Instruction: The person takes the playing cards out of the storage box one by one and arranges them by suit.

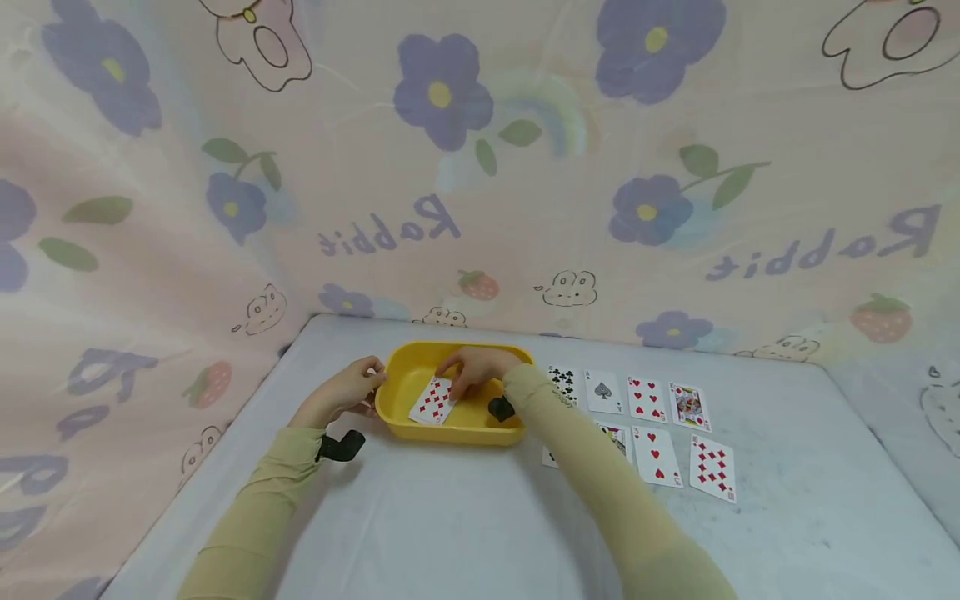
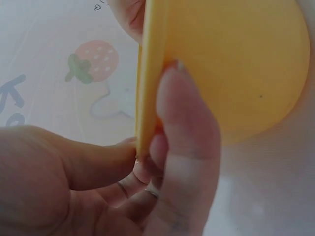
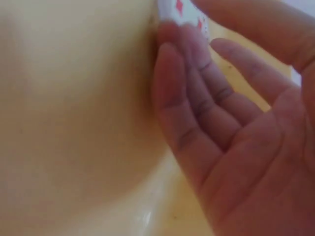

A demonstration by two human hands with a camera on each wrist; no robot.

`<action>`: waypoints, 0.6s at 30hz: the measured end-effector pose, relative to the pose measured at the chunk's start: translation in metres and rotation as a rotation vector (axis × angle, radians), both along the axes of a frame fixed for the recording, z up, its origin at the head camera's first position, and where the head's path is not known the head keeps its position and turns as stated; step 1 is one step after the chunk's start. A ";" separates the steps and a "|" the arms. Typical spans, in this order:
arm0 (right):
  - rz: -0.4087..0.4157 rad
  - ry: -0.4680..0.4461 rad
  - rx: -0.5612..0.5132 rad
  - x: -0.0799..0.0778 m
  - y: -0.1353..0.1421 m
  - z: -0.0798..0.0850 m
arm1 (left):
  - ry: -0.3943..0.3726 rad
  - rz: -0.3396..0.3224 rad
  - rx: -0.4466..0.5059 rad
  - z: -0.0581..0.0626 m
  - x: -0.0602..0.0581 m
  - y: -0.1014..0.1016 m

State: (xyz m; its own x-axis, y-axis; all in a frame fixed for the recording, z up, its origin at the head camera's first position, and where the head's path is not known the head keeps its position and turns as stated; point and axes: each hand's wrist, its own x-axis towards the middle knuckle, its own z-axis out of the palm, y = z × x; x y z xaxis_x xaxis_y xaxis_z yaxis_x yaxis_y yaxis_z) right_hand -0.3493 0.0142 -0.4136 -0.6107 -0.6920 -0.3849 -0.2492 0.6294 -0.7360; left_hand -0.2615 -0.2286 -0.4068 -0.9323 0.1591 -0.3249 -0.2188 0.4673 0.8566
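A yellow plastic tub (image 1: pixel 450 433) stands on the table with a small stack of playing cards (image 1: pixel 433 402) inside it, a diamond card face up on top. My left hand (image 1: pixel 348 387) grips the tub's left end; in the left wrist view, thumb and fingers pinch the yellow rim (image 2: pixel 150 88). Over the tub's far right side reaches my right hand (image 1: pixel 480 367), its fingers down at the stack's right edge. The right wrist view shows the cards (image 3: pixel 181 12) at the fingertips, between fingers and thumb, with the stack's far part out of frame.
Right of the tub, face-up playing cards lie in two rows, among them an ace of spades (image 1: pixel 603 392), a three of hearts (image 1: pixel 656 456) and a diamond card (image 1: pixel 712 467). My right forearm covers some of them. A patterned cloth (image 1: pixel 525 208) hangs behind the white table (image 1: pixel 420 525).
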 end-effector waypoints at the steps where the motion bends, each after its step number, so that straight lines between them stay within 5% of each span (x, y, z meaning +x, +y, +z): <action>1: 0.005 -0.002 0.000 0.001 0.000 0.000 | -0.001 0.000 -0.001 0.000 -0.001 0.001; 11: 0.046 0.011 0.023 0.007 -0.007 0.001 | 0.004 0.014 -0.022 0.000 -0.003 0.003; 18: -0.012 -0.012 0.004 0.008 -0.009 -0.003 | 0.005 0.017 -0.028 0.000 -0.001 0.002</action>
